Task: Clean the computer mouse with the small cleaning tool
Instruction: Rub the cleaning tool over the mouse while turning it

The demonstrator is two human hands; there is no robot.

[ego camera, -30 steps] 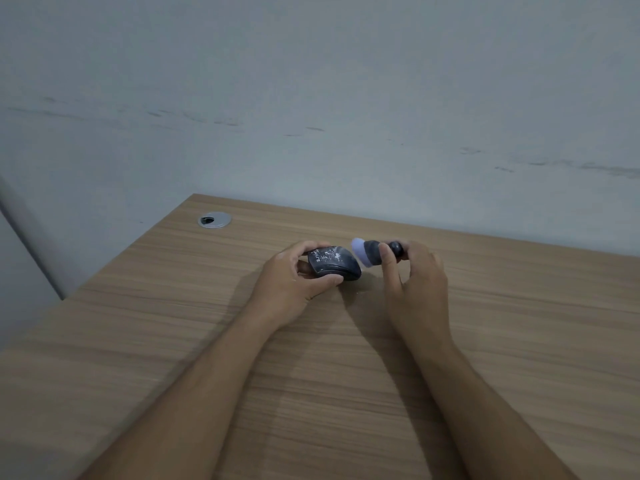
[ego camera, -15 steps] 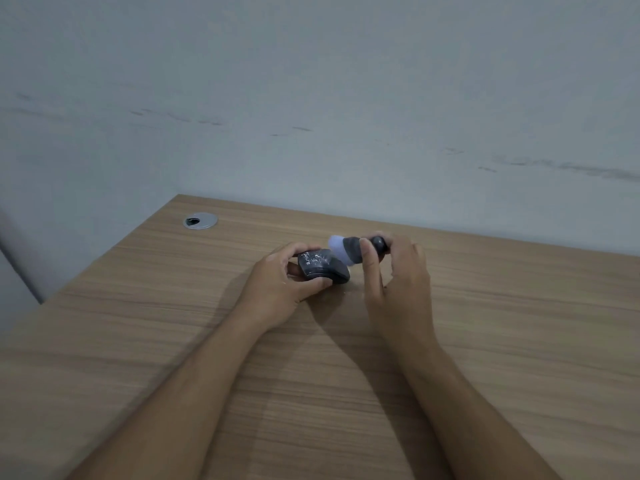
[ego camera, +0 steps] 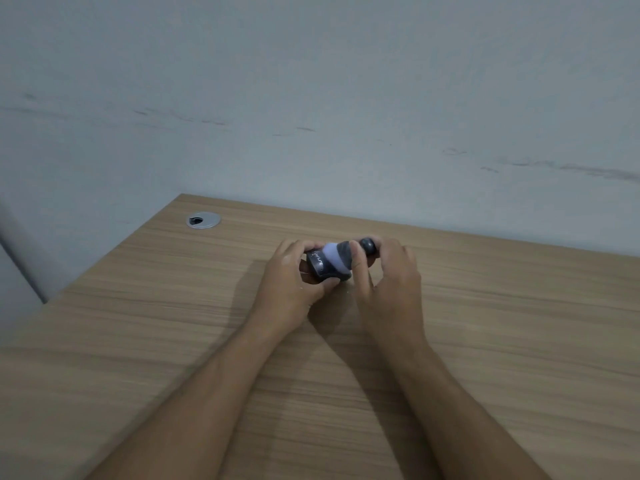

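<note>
Mid-frame on the desk (ego camera: 485, 341), the left hand (ego camera: 289, 285) is curled around the mouse (ego camera: 320, 266), while the right hand (ego camera: 391, 282) pinches the tool (ego camera: 341, 254), its pale tip on the mouse's top. Wiping seems underway; next, steady strokes across it.

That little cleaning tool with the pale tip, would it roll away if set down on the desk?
Probably yes: the cleaning tool looks rounded, with a ball-like dark end, and the wooden desk is flat and smooth. It seems light, since the right hand holds it with just fingertips. Its pale tip looks soft, so likely squashy.
</note>
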